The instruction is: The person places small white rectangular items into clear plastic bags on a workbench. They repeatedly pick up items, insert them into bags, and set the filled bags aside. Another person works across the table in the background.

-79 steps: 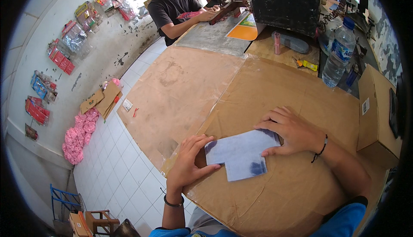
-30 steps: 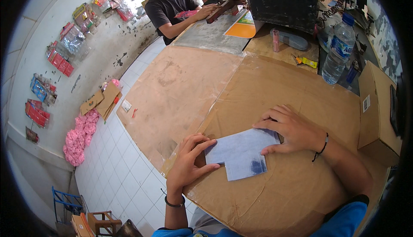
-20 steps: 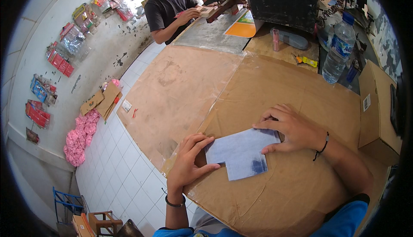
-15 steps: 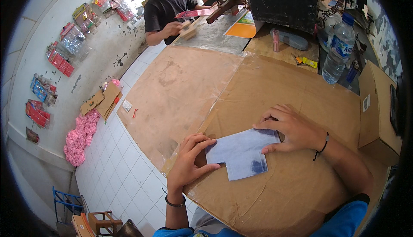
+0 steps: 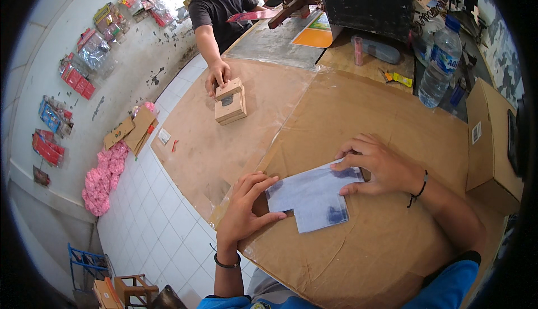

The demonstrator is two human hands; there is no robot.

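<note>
A flat, pale blue T-shaped piece with darker blue patches lies on the brown-covered table. Whether it is cloth or paper I cannot tell. My left hand holds its left end, with bent fingers at the upper corner and the thumb along the lower edge. At the other end, my right hand curls over the piece, its thumb and fingertips gripping the right corner. Across the table, another person's hand touches a wooden block with a dark slot-like opening.
At the right stand a water bottle and a cardboard box. A pink tube and a grey case lie at the back near a black panel. Pink bundles lie on the tiled floor to the left.
The other person's arm has reached forward, and the wooden block now sits on the table's far left part. My hands and the blue piece have barely shifted.
</note>
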